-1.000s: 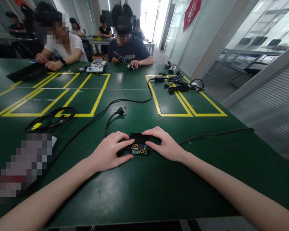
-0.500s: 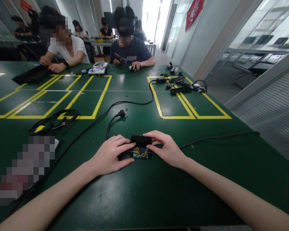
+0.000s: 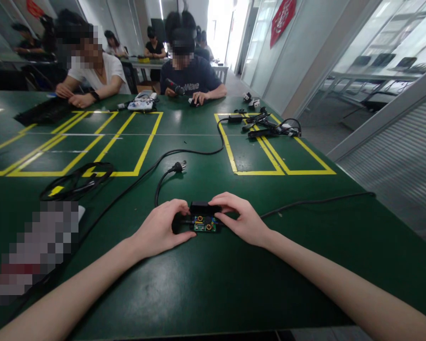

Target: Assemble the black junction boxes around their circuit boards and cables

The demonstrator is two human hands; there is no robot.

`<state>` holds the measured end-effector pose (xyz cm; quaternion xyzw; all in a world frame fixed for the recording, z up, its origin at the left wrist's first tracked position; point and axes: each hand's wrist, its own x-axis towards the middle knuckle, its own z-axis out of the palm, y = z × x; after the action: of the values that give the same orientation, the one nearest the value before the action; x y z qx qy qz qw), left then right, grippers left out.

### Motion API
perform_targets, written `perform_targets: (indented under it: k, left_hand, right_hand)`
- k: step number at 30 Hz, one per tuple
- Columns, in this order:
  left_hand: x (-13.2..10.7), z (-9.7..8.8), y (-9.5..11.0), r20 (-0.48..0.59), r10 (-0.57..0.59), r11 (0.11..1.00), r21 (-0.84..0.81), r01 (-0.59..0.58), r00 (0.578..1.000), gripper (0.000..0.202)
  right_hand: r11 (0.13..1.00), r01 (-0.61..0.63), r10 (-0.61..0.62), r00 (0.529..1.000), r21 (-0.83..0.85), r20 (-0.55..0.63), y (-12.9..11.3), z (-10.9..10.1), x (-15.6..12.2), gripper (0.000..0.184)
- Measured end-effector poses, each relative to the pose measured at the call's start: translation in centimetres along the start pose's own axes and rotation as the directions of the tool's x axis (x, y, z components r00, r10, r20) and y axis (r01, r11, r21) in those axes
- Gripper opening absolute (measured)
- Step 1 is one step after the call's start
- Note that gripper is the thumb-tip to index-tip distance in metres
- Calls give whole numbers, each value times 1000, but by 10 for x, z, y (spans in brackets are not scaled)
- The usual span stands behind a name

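An opened power adapter (image 3: 205,224) lies on the green table between my hands, its circuit board with copper coils facing up in a black half-shell. Behind the board, a black cover (image 3: 199,207) stands tilted along the far side. My right hand (image 3: 243,219) pinches the cover's right end between thumb and fingers. On the other side, my left hand (image 3: 162,226) is curved around the adapter's left end, fingertips at the cover's left edge and thumb at the near left corner of the half-shell. Cords leave the adapter at both ends, partly hidden by my hands.
A black plug (image 3: 178,166) on a short cord lies beyond my left hand. To the left are a coiled cable (image 3: 76,180) and a blurred-out object (image 3: 39,251). Black adapters and cables (image 3: 270,127) sit at the far right. Two people work across the table (image 3: 184,293).
My left fingers have drawn back from the cover's near face and curled at its left edge. The cover looks more upright. The whole view has shifted slightly.
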<state>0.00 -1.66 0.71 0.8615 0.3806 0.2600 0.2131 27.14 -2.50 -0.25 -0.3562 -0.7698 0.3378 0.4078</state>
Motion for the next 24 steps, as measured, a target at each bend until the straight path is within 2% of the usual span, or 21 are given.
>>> perform_targets:
  k: [7,11,14,20,24]
  left_hand:
    - [-1,1,-1,-7,7,999,-35,-7,1000,50]
    - [-3,2,-3,-15,33,999,-31,-34,999,52]
    - [-2,1,-3,-17,77,997,-2,-77,997,60]
    - [2,-2,1,82,193,976,84,-200,978,36]
    - [3,-4,3,102,214,966,122,-226,971,35]
  right_hand:
    - [986,158,-155,987,-57,53,-6,-6,0,22]
    - [966,253,-246,964,-58,105,-7,-8,-1,25]
    - [961,271,-258,953,-63,160,-6,-9,-2,28]
    - [938,315,-274,930,-145,245,-4,-12,-3,37]
    - [917,326,-275,934,-229,229,-3,-9,-3,38]
